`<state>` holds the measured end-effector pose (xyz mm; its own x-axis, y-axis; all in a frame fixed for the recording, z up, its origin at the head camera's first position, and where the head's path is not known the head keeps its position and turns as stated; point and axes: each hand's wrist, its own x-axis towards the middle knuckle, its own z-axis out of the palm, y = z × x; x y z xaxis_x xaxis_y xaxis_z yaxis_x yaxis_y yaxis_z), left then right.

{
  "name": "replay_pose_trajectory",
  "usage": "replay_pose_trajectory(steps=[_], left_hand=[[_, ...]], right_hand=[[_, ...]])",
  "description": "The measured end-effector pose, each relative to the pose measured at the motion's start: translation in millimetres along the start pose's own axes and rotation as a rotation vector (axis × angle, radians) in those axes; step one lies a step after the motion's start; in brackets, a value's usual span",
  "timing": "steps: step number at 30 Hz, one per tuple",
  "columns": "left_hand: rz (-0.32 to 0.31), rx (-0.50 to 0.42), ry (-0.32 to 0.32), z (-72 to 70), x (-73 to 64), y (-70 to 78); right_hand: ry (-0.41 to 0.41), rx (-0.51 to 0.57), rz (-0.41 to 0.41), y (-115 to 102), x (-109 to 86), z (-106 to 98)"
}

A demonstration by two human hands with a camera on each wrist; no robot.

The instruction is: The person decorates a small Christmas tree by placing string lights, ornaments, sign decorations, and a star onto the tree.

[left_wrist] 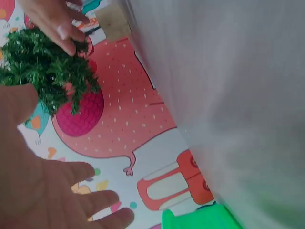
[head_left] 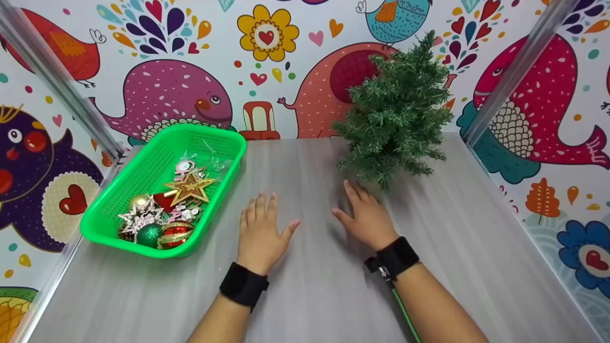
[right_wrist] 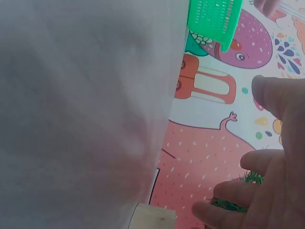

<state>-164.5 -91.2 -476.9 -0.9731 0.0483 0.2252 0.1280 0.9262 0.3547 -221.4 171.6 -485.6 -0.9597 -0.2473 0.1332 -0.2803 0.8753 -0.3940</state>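
Grey worktop (head_left: 314, 295) is spanned, at lower centre, by the left grip (head_left: 262, 236) and right grip (head_left: 369, 221), fingers extended, nothing held. At upper right, just beyond the right grip, an artificial Christmas tree (head_left: 395, 114) is stood. Within the green plastic basket (head_left: 157, 157) at left, a gold star (head_left: 189, 188), a green bauble (head_left: 149, 235) and a red-and-gold bauble (head_left: 176, 234) are heaped. Its wooden base (left_wrist: 113, 24), the tree's, is revealed only by the wrist views.

Ornaments (head_left: 189, 188) in basket (head_left: 114, 242) left, tree (head_left: 395, 114) right
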Motion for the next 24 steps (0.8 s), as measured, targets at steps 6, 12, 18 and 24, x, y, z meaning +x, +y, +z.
replay_pose_trajectory(steps=[6, 12, 18, 24], left_hand=[[-0.063, -0.041, 0.004, -18.6, 5.4, -12.1], [-0.139, -0.083, 0.025, -38.2, 10.6, -33.0], [-0.217, -0.069, 0.080, -54.3, 13.0, -63.6], [-0.294, -0.010, 0.087, -61.7, 9.4, -90.1]], right_hand=[[-0.032, 0.048, 0.048, 13.9, 2.4, -5.0], [-0.096, 0.125, 0.140, 31.3, 7.0, -10.3], [-0.105, 0.132, 0.212, 54.3, 10.3, -17.9], [-0.072, 0.192, 0.262, 71.6, 12.2, -19.8]])
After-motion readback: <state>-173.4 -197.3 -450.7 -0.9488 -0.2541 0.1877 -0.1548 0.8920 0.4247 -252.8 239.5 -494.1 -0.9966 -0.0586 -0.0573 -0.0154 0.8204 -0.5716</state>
